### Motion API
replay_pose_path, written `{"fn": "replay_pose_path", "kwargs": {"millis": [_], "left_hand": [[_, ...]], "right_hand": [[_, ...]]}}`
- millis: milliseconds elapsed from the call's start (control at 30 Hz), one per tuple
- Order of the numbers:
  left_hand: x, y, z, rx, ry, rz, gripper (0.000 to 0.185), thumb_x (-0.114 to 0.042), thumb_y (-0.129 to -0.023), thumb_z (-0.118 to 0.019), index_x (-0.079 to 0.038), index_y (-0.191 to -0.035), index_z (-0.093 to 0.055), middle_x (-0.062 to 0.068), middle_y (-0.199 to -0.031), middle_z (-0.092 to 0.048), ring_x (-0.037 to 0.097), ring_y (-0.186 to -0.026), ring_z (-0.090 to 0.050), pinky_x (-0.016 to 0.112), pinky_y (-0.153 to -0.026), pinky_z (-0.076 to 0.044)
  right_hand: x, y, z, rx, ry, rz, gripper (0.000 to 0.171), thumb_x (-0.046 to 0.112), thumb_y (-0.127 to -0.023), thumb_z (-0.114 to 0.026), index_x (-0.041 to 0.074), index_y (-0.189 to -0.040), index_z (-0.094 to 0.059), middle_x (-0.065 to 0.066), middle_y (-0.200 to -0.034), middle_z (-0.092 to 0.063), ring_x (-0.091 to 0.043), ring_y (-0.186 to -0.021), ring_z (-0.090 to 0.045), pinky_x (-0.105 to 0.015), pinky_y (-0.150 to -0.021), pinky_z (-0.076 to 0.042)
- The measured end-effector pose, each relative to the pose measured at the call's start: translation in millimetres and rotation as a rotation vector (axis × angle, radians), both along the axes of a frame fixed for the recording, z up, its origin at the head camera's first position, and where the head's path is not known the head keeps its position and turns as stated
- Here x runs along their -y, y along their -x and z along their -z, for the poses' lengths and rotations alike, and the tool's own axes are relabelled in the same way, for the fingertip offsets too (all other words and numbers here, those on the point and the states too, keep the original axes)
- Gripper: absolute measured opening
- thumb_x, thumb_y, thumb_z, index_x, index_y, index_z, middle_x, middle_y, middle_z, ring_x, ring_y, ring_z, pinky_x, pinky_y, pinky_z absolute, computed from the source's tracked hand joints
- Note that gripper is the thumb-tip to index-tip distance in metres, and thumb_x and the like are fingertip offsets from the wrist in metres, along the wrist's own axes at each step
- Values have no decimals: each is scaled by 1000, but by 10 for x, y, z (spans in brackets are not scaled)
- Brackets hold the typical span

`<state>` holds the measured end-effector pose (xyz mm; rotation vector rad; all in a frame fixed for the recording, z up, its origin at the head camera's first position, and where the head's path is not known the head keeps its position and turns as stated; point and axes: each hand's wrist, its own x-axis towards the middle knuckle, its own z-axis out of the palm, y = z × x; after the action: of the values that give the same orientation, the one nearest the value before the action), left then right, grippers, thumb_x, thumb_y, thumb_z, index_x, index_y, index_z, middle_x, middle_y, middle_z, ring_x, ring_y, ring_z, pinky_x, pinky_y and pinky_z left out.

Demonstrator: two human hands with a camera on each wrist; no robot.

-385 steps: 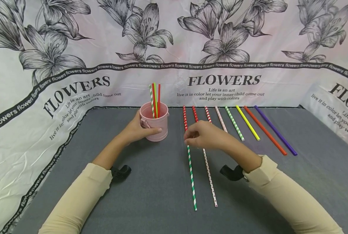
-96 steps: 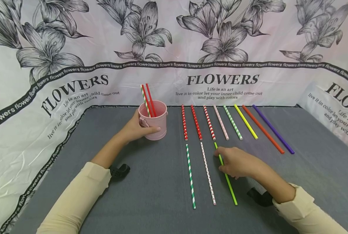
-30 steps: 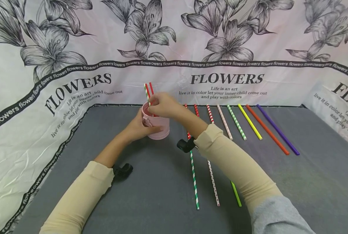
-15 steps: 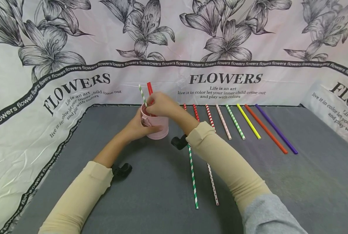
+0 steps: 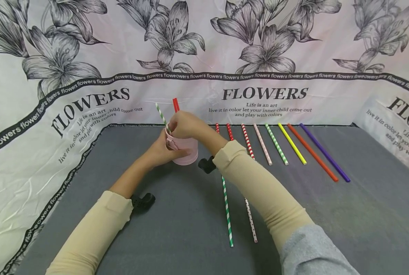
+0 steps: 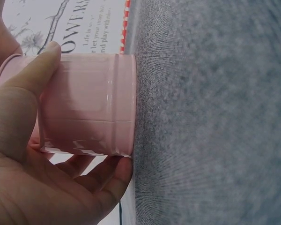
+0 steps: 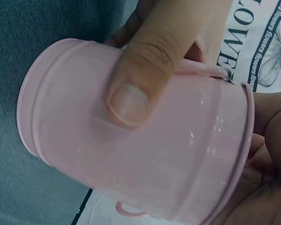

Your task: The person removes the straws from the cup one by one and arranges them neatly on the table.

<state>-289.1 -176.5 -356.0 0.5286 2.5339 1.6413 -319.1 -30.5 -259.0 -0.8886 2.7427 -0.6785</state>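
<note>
My left hand [image 5: 163, 152] grips a small pink bucket [image 6: 89, 103] from its left side; in the left wrist view the thumb lies along its wall and the fingers curl underneath. At the bucket's mouth, my right hand [image 5: 187, 125] has its fingers curled over the rim, pinching a green-and-white striped straw [image 5: 160, 113] that leans left. Two red straws [image 5: 175, 104] stand up behind that hand. The right wrist view shows the bucket wall [image 7: 145, 154] close up, with the right hand [image 7: 267, 168] at the rim and the straws hidden.
A row of thick straws lies at the back right, including a yellow straw [image 5: 292, 149], an orange straw [image 5: 312, 152] and a purple straw [image 5: 324, 152]. Nearer lie a dark-green striped straw [image 5: 227, 214] and a dotted white straw [image 5: 250, 221], partly under my right forearm.
A lime straw has gone from bucket to table, now hidden by my right forearm. My right hand has returned to the bucket, and the green-and-white striped straw has tilted left, away from the red ones.
</note>
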Motion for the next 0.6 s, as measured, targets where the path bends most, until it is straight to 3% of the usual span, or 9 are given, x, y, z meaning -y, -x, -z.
{"fn": "replay_pose_path", "kwargs": {"millis": [267, 600], "left_hand": [[-24, 20, 1, -25, 2, 14, 104, -26, -83, -84, -13, -154, -9, 10, -151, -32, 24, -136, -36, 51, -113, -29], [-8, 3, -4, -17, 16, -2, 105, -28, -83, -84, -14, -155, -9, 9, -152, -32, 25, -137, -36, 52, -114, -29]], "right_hand": [[-6, -11, 23, -28, 4, 13, 9, 0, -90, -64, 1, -85, -71, -7, -78, -62, -19, -73, -53, -26, -60, -41], [-11, -35, 56, -71, 35, -3, 9, 2, -92, -63, 2, -85, -69, -5, -75, -58, -18, -71, -50, -25, -58, -38]]}}
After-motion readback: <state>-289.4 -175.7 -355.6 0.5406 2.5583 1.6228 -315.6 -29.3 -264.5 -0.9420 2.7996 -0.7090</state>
